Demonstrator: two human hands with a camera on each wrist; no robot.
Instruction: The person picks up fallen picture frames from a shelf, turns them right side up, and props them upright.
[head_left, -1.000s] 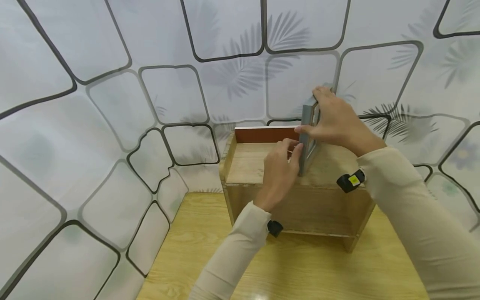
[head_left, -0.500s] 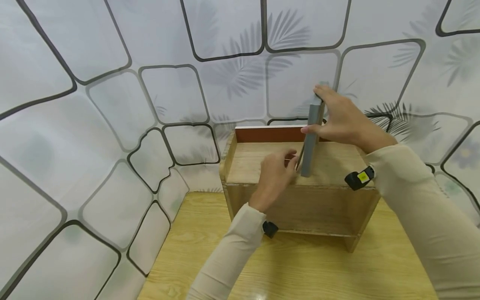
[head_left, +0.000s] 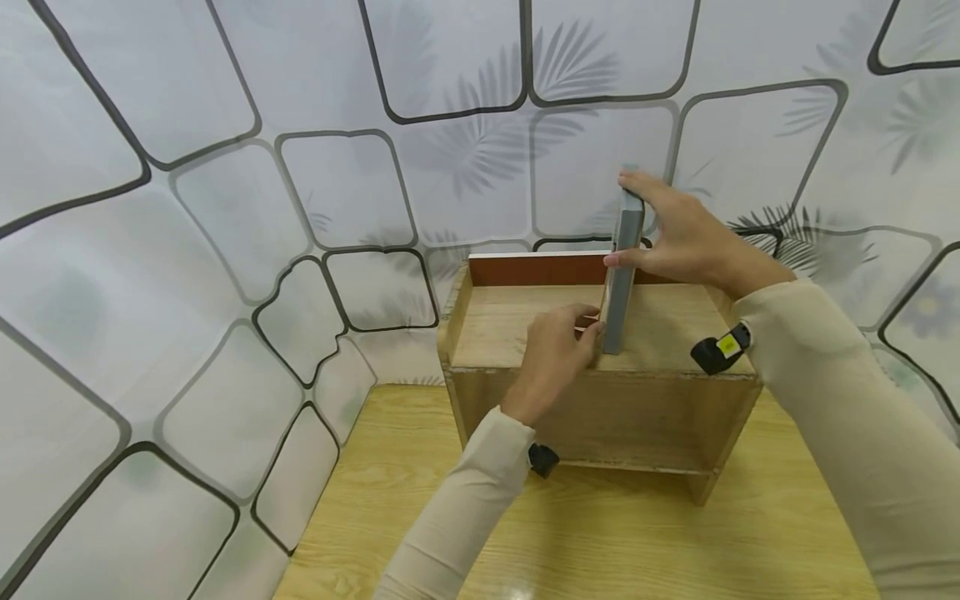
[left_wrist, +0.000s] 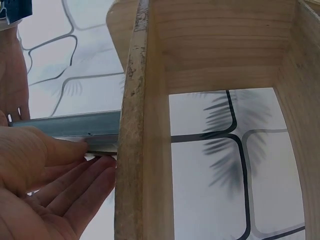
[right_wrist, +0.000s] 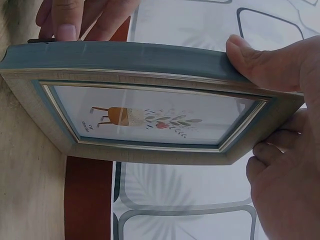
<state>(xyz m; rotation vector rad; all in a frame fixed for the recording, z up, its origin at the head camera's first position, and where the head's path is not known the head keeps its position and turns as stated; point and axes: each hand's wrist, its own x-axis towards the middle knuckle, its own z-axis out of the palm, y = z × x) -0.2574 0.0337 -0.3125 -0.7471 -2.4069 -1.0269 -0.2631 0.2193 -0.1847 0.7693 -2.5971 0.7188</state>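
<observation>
A blue-grey picture frame [head_left: 624,275] stands upright, edge toward me, on the top of a small wooden shelf [head_left: 498,329]. My right hand [head_left: 686,237] grips its upper part, thumb on the near edge and fingers over the top. Low at the frame's back, my left hand [head_left: 555,346] pinches the thin support leg [left_wrist: 102,153] between thumb and fingers. In the right wrist view the frame's front shows a print [right_wrist: 165,117] of a plant in an orange pot on legs, under a beige and gold border. Part of the leg is hidden by the left hand.
The shelf has a reddish-brown back board [head_left: 536,269], raised side panels and an open compartment [head_left: 622,421] below. It stands on a yellow wood-grain table [head_left: 600,533]. Patterned wall covering [head_left: 480,183] rises close behind and to the left.
My right hand has turned the frame until its near edge faces me, shifting it slightly right. The support leg, visible sticking out half a second ago, now lies closer to the frame's back.
</observation>
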